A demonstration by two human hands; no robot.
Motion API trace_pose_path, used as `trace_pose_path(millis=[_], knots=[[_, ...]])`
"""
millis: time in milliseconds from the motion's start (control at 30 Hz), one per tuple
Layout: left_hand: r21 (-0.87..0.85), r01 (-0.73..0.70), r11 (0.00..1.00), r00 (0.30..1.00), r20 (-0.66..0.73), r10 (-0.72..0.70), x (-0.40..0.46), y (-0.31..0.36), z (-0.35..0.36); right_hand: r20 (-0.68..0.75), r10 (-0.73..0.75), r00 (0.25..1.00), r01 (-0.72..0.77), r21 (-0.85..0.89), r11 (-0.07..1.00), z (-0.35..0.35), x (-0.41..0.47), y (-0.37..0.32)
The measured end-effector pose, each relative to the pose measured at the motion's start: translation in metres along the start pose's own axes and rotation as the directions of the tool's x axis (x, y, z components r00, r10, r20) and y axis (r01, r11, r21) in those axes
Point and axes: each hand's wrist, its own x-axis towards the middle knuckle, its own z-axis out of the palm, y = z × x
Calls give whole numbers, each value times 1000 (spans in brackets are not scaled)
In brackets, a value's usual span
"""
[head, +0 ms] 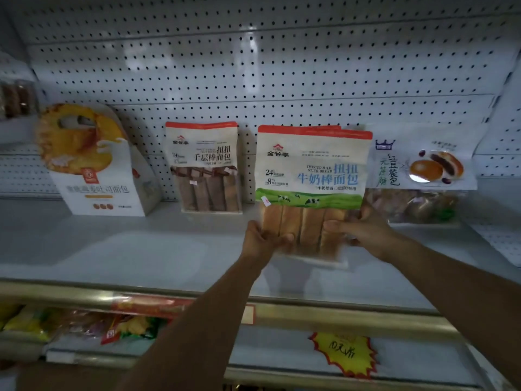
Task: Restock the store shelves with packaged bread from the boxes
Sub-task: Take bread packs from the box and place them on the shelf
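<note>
I have both hands on a twisted milk stick bread bag (313,176), held upright above the white shelf (127,249), its base clear of the shelf surface. My left hand (260,238) pinches the lower left corner, thumb across the clear window; my right hand (363,230) grips the lower right corner, fingers curled round the edge. The bag stands in front of the pegboard back panel (253,66), between a brown layered stick bread bag (207,167) on its left and a red bean bun pack (423,170) on its right. A toast bread box (95,165) stands further left. A yellow starburst price tag (345,354) hangs on the shelf edge below.
</note>
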Motion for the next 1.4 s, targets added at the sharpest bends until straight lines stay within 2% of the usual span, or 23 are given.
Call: trace_pose_path(millis=[133,533,733,900,1033,1167,1300,1400], knots=[[46,29,999,999,-45,-27,7,-14,4,10,-26,1000,25,35,999,7,10,16],[-2,14,1000,998,-53,-14,13,-29,6,7,-59,998,59,40,997,4,47,41],[0,33,999,997,-73,-33,8,-24,5,-30,-49,998,50,59,997,10,41,45],[-33,118,992,985,-120,-122,-8,-18,6,-132,-13,991,17,25,1000,19,24,48],[-141,174,975,976,-106,-190,-32,-19,1,-194,50,980,-67,-81,994,21,5,48],[-192,229,954,938,-218,-269,-53,-12,-7,-220,85,972,-108,-94,990,27,-17,44],[-244,259,934,913,-252,-319,-73,-2,-11,-204,93,974,-117,-109,987,36,-47,36],[-390,233,891,909,-237,-342,-98,0,-14,-162,76,984,-99,-136,986,38,-71,34]])
